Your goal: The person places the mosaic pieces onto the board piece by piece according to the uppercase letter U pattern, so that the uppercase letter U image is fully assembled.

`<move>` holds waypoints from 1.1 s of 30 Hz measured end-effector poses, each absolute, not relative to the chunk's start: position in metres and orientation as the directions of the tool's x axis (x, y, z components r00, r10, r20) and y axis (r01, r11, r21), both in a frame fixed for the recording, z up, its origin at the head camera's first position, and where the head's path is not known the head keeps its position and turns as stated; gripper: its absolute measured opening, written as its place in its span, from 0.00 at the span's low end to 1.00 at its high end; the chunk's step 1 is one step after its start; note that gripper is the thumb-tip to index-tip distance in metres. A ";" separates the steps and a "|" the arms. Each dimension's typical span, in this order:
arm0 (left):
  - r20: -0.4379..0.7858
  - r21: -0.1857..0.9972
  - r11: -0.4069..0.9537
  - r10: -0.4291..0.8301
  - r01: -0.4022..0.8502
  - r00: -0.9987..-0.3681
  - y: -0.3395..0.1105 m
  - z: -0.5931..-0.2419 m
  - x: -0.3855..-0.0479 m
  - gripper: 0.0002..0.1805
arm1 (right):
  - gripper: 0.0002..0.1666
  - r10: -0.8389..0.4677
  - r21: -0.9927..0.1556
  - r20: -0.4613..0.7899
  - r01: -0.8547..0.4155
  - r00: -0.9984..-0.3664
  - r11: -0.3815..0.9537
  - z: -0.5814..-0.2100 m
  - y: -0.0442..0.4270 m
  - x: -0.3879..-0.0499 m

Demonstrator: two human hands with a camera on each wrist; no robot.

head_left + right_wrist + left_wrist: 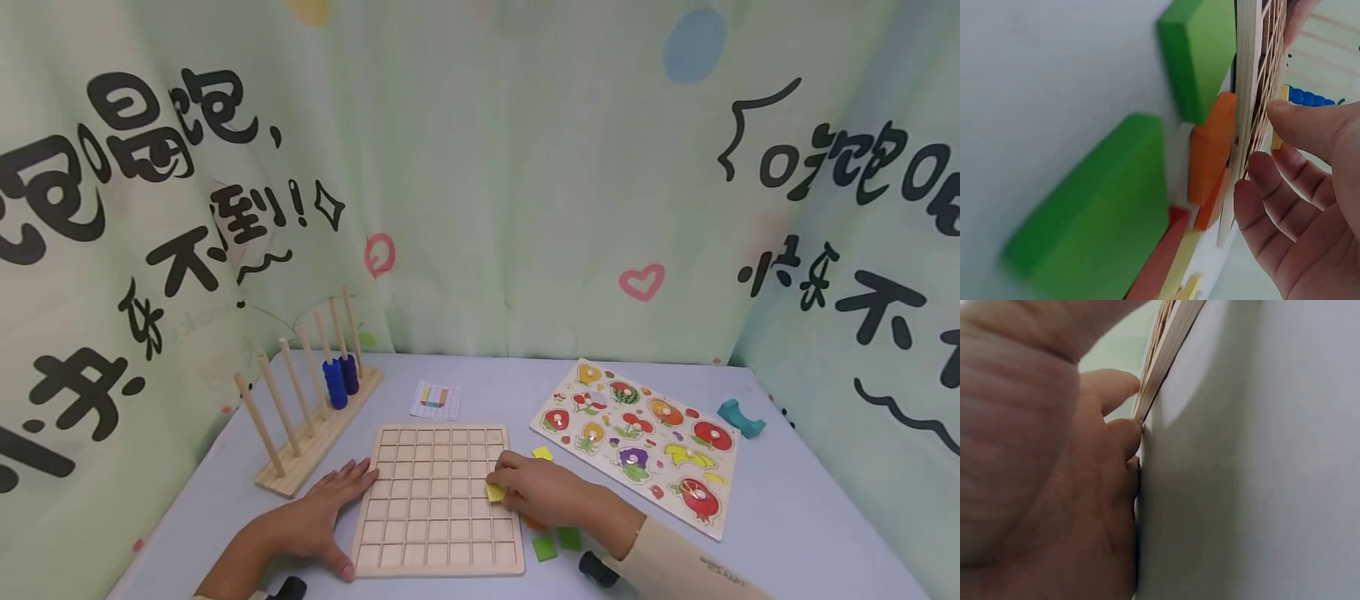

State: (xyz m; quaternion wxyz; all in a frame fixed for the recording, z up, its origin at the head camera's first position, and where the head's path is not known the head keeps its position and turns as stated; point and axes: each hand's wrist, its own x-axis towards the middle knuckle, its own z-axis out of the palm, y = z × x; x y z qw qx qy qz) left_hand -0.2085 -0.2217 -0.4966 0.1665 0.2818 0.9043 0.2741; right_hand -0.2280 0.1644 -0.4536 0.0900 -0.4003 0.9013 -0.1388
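Two hands [326,512] [543,487], one gridded board [431,510]

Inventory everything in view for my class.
grid board: 1, pale wood, centre
held tile: 1, yellow, board's right
green tiles: 2, green, right
other tiles: several, orange/red/yellow, beside board
peg rack: 1, pale wood, left
bead stacks: 2, blue, rack
card: 1, white, behind board
fruit puzzle: 1, multicoloured, right
curved piece: 1, teal, far right
table: 1, whitish, underneath
curtain backdrop: 1, pale green, behind
wrist devices: 2, black, wrists
right sleeve: 1, beige, forearm
left hand: 1, bare, board's left edge
right hand: 1, bare, on held tile
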 end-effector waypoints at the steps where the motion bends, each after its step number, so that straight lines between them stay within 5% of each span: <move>1: -0.151 0.586 0.694 0.601 0.418 -0.785 -0.221 -0.497 -0.209 0.73 | 0.20 -0.751 -0.324 -0.046 -0.701 -0.659 0.635 -0.454 0.160 -0.229; 14: -0.146 0.588 0.687 0.609 0.427 -0.779 -0.220 -0.493 -0.206 0.73 | 0.20 -0.781 -0.271 0.002 -0.752 -0.625 0.601 -0.460 0.115 -0.249; 33: -0.132 0.588 0.677 0.620 0.442 -0.773 -0.222 -0.495 -0.206 0.73 | 0.16 -0.733 -0.287 -0.011 -0.700 -0.680 0.653 -0.458 0.071 -0.273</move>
